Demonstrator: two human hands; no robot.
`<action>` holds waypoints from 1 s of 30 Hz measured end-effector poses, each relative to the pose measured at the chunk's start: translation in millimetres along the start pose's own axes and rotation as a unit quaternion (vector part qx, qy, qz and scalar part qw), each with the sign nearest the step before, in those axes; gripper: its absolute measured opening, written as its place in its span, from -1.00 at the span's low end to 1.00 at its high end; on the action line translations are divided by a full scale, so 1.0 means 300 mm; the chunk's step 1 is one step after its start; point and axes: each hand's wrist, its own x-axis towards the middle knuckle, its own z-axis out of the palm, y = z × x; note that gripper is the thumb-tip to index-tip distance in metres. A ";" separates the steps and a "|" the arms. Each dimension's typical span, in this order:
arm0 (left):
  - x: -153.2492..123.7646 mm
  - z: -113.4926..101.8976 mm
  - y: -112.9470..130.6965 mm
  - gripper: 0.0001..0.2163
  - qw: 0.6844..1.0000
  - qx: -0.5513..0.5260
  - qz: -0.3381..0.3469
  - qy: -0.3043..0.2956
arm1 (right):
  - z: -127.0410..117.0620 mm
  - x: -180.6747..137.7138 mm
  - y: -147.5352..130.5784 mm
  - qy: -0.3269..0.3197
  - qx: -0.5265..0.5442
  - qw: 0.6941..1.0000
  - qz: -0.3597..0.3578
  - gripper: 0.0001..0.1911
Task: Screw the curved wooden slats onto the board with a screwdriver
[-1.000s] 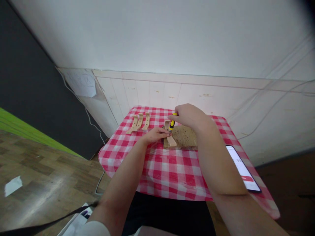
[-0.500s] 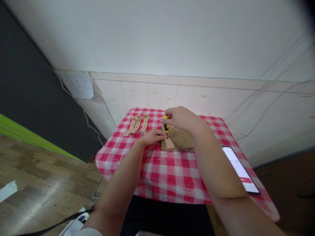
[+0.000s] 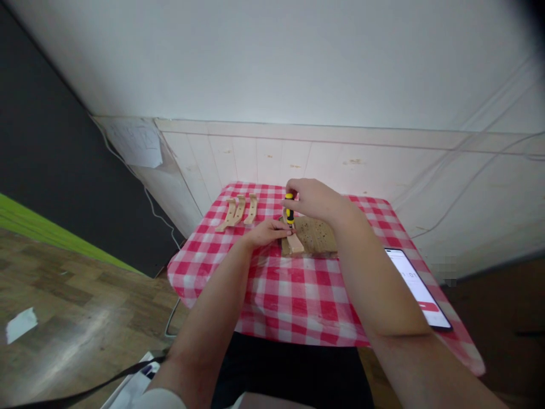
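Observation:
My right hand [image 3: 313,196] is closed around the top of a yellow and black screwdriver [image 3: 290,213], which stands upright over a pale curved wooden hook [image 3: 294,243]. That wooden piece lies on a worn wooden board [image 3: 317,236] dotted with small holes. The fingers of my left hand [image 3: 269,232] pinch at the screwdriver's lower end, against the wooden piece; whether they hold a screw is too small to tell. Several similar wooden hooks [image 3: 238,211] with holes lie on the table beyond my left hand.
A red-and-white checked cloth covers the small table [image 3: 293,307], which stands against a white panelled wall [image 3: 272,159]. A phone [image 3: 417,289] with a lit screen lies by the right edge. Cables hang along the wall, and a paper scrap [image 3: 21,325] lies on the floor.
The camera view has shifted slightly, so the table appears a little higher. Both hands stay at the screwdriver and the wooden hook, with little other visible movement.

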 end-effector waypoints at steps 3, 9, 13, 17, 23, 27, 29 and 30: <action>0.003 -0.001 -0.005 -0.64 1.000 -0.001 0.006 -0.005 | -0.006 -0.007 -0.007 -0.030 0.049 0.998 -0.036 -0.64; 0.011 -0.003 -0.030 -0.65 1.000 -0.019 0.005 0.006 | -0.028 -0.016 0.014 -0.067 0.068 0.995 -0.032 -0.71; 0.009 0.003 -0.031 -0.66 0.999 -0.037 0.006 0.015 | -0.027 -0.010 0.034 -0.045 0.073 0.996 -0.017 -0.74; 0.008 0.004 -0.030 -0.68 0.999 -0.043 0.001 0.015 | -0.041 -0.021 0.021 -0.060 0.072 0.996 -0.002 -0.72; 0.011 0.000 -0.030 -0.67 1.000 -0.025 0.003 0.011 | -0.055 -0.025 0.007 -0.059 0.002 0.998 0.029 -0.65; 0.010 -0.001 -0.026 -0.65 0.999 -0.030 -0.007 0.013 | -0.038 -0.014 0.006 -0.032 -0.065 0.995 0.067 -0.56; 0.009 -0.002 -0.028 -0.66 0.999 -0.032 -0.010 0.010 | -0.035 -0.017 0.007 -0.051 -0.013 0.998 0.026 -0.61; 0.009 -0.004 -0.031 -0.66 0.999 -0.033 -0.009 0.009 | -0.036 -0.022 0.007 -0.062 0.013 0.998 0.005 -0.65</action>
